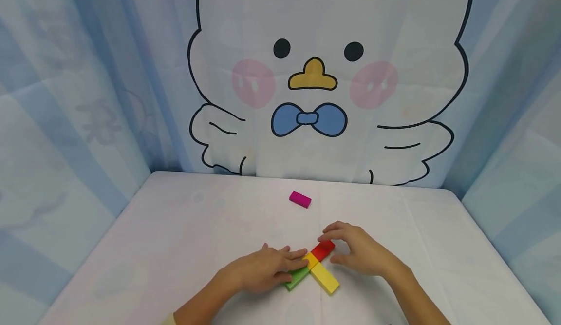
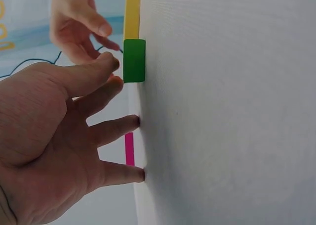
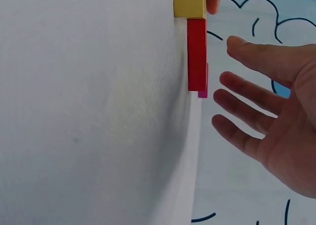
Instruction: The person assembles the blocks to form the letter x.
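Four wooden-looking blocks lie flat on the white table in a rough cross: a green block [image 1: 297,279], an orange block [image 1: 311,260], a red block [image 1: 323,250] and a yellow block [image 1: 325,278]. My left hand [image 1: 265,268] spreads its fingers over the green and orange ones, partly hiding both. In the left wrist view, its thumb and index finger are right by the green block's end, while two other fingertips rest on the tabletop. My right hand [image 1: 364,251] hovers around the red block with loosely bent fingers and thumb apart. In the right wrist view, a gap separates those fingers from the red block.
Farther back on the table lies a magenta block [image 1: 300,199]. Behind the table's rear edge hangs a curtain [image 1: 311,157] printed with a cartoon bird, and more pale blue cloth [image 1: 65,120] encloses both sides.
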Available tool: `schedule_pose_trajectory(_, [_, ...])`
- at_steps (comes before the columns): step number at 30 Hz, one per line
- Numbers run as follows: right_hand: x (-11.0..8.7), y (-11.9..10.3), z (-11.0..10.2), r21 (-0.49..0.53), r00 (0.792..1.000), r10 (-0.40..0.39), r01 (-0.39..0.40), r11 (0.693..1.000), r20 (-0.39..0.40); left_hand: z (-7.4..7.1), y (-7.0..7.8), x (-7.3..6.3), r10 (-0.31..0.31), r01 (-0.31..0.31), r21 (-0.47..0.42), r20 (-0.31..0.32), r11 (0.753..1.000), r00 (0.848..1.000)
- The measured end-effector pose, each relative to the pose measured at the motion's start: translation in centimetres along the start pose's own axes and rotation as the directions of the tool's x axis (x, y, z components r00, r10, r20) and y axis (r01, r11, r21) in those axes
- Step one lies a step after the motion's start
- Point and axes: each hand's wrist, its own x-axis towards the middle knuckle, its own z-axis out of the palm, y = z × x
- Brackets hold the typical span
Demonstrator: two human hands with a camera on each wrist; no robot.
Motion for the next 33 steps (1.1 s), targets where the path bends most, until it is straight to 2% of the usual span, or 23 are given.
schedule_pose_trajectory(9, [-0.8, -0.3, -0.3, -0.032, 1.0, -0.026, 0.026, 0.999, -0.009, -0.2, 0.0, -0.1, 0.005, -0.005, -0.016, -0.012, 1.0, 1.0])
schedule_pose_trajectory(14, [-1.6, -0.2, 0.0, -0.033, 0.996, -0.07, 0.072, 0.997, 0.054, -0.5, -0.1, -0.3, 0.009, -0.009, -0.018, -0.016, 1.0, 1.0])
schedule_pose_trajectory(20, [-2.6, -0.1, 0.5, -0.023, 0.98, -0.147, 0.151, 0.988, 0.133, -0.6, -0.5, -0.2, 0.0, -0.001, -0.022, -0.024, 1.0, 1.0])
schedule_pose_trajectory(25, [-3.0, -0.2, 0.7, -0.018, 0.968, -0.16, 0.166, 0.986, 0.192, -0.8, -0.8, -0.1, 0.018, -0.018, -0.005, -0.019, 1.0, 1.0])
schedule_pose_trajectory(33, [-3.2, 0.0, 1.2, -0.03, 0.955, -0.219, 0.23, 0.973, 0.202, -1.2, -1.0, -0.3, 0.034, -0.034, -0.005, -0.029, 0.999, 0.999])
